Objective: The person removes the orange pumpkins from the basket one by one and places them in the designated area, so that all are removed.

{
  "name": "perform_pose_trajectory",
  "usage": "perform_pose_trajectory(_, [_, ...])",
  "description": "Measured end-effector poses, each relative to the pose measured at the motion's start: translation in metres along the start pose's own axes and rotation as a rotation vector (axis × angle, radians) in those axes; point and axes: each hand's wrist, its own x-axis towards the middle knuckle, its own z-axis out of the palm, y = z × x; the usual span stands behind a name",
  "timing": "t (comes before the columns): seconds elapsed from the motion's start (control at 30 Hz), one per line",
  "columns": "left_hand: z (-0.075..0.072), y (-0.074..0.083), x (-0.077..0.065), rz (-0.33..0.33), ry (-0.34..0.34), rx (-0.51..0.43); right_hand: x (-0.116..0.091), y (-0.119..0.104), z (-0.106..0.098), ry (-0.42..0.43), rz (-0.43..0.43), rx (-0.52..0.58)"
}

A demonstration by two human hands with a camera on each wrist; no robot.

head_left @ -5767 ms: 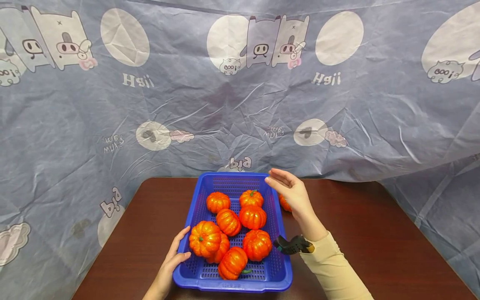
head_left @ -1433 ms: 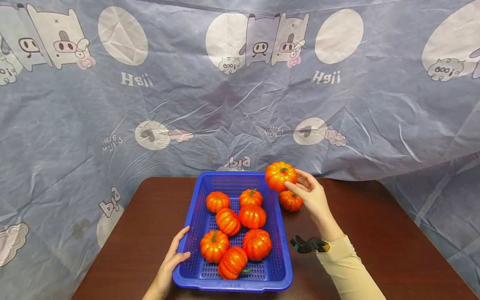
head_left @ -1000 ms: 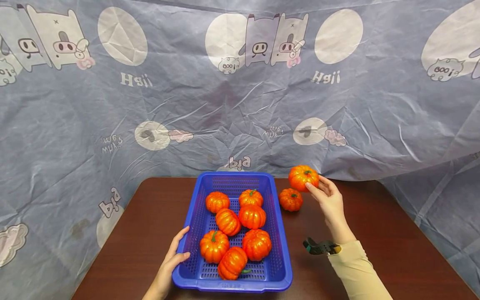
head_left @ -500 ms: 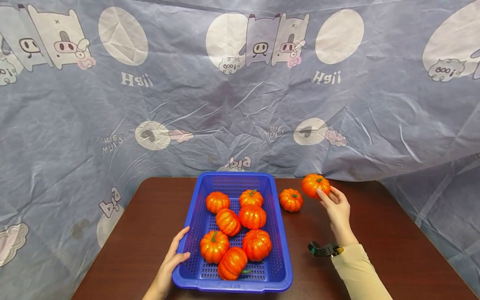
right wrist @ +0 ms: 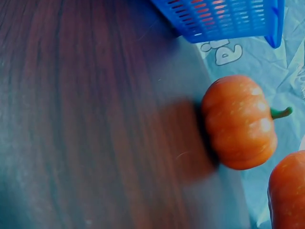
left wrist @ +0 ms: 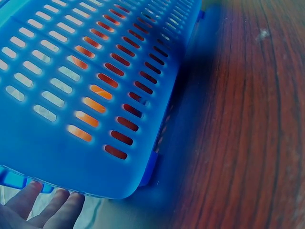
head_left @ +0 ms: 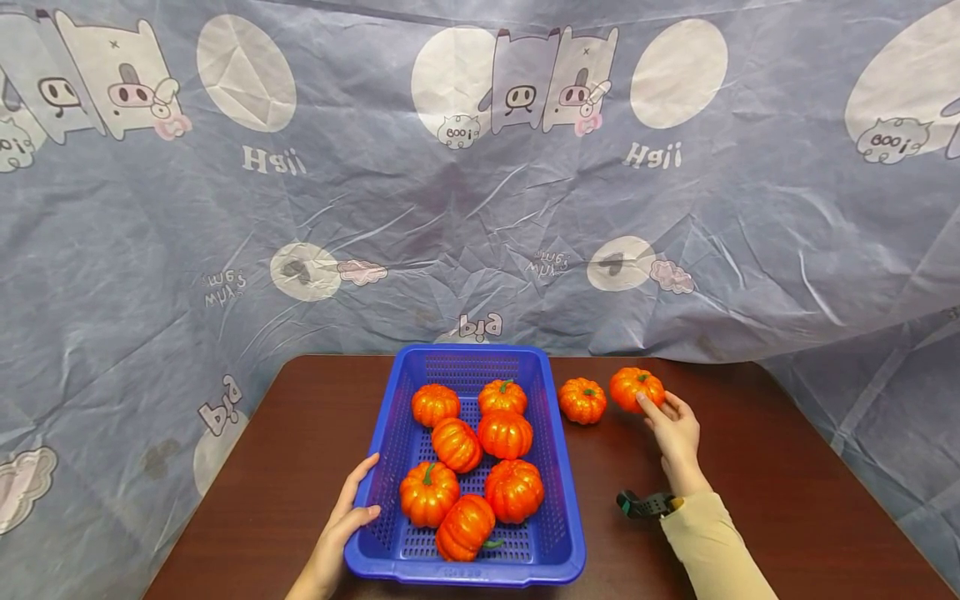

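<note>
My right hand [head_left: 674, 432] holds an orange pumpkin [head_left: 628, 387] low over the table's back right, thumb on its front and fingers along its right side. Another small pumpkin [head_left: 582, 401] with a green stem rests on the table just left of it. In the right wrist view, that resting pumpkin [right wrist: 238, 121] shows whole, while the held pumpkin [right wrist: 290, 191] is cut off at the edge. My left hand [head_left: 339, 527] touches the left rim of the blue basket [head_left: 468, 572], fingers extended. Its fingertips [left wrist: 62, 193] meet the rim in the left wrist view. Several pumpkins [head_left: 514, 491] lie inside.
The dark wooden table [head_left: 757, 500] extends to both sides of the basket. A printed grey-blue cloth [head_left: 480, 217] hangs behind its back edge. A black strap device [head_left: 643, 504] sits at my right wrist.
My right hand has carried the pumpkin from the basket's back right corner rightward, then lowered it beside the resting pumpkin. One fewer pumpkin lies in the basket's front left. My left hand stays put.
</note>
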Motion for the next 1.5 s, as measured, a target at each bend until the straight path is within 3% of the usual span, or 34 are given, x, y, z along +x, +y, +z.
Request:
perform_pose_trajectory(0.23, [0.001, 0.000, -0.001, -0.009, 0.003, -0.015, 0.004, 0.011, -0.003, -0.004, 0.055, -0.049])
perform_pose_trajectory(0.57, [0.001, 0.000, 0.000, -0.003, -0.005, -0.007, 0.007, 0.026, -0.003, 0.025, 0.069, -0.169])
perform_pose_trajectory(0.87, [0.002, 0.000, 0.000, -0.006, 0.001, -0.020, 0.008, 0.026, -0.001, 0.009, 0.071, -0.186])
perform_pose_trajectory(1.17, [0.001, 0.000, 0.000, -0.004, -0.003, -0.021, 0.008, 0.012, -0.007, 0.034, 0.075, -0.197])
perform_pose_trajectory(1.5, [-0.001, -0.001, 0.001, 0.004, 0.007, -0.002, 0.000, -0.029, 0.001, 0.037, 0.029, -0.130])
